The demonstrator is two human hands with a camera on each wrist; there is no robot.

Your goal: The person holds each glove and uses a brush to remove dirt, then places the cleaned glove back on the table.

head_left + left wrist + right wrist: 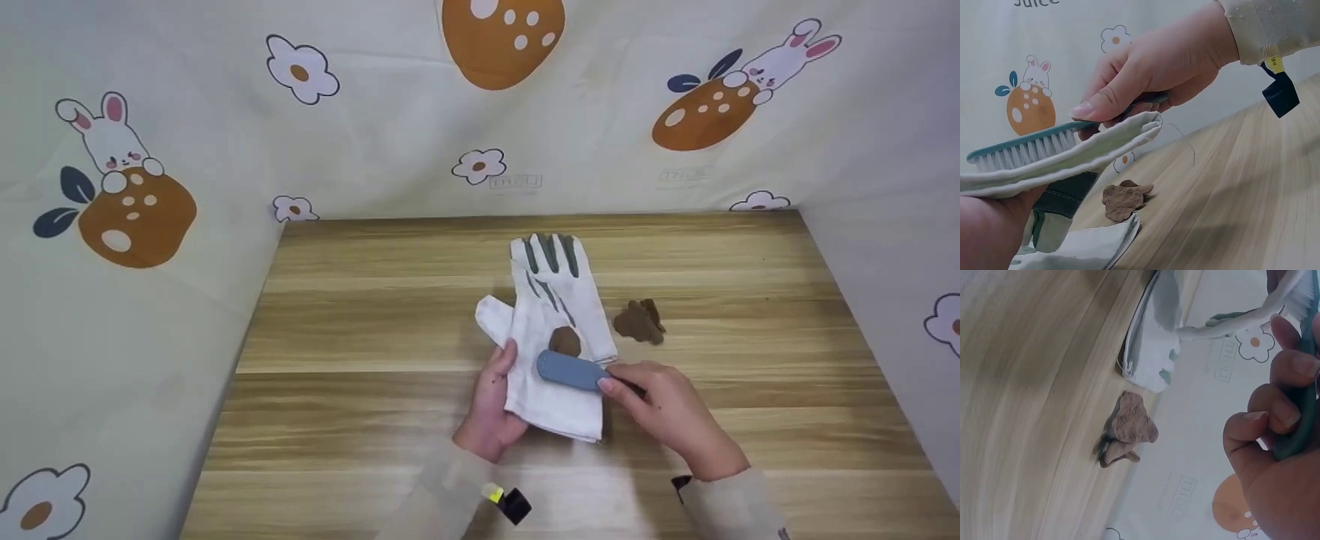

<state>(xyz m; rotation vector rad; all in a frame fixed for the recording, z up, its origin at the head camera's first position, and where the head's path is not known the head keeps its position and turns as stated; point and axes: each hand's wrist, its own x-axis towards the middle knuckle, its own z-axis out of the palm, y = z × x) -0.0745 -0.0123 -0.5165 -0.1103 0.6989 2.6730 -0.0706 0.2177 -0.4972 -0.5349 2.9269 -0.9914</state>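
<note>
A white work glove (559, 405) with dark green stripes is held by my left hand (491, 401), thumb along its edge and the other fingers hidden underneath. On its back is a round brown patch (565, 341). My right hand (667, 409) grips the handle of a blue-grey brush (570, 371). In the left wrist view the brush's white bristles (1027, 153) face down against the glove, just below the brown patch in the head view. A second white glove (1151, 343) lies on the table, partly under the held one.
A crumpled brown lump (640, 321) lies on the wood-grain table (360, 360), right of the gloves. Pale cloth walls (390, 135) printed with rabbits, flowers and orange fruit rise behind and at both sides. Small black tags (514, 506) hang at the sleeves.
</note>
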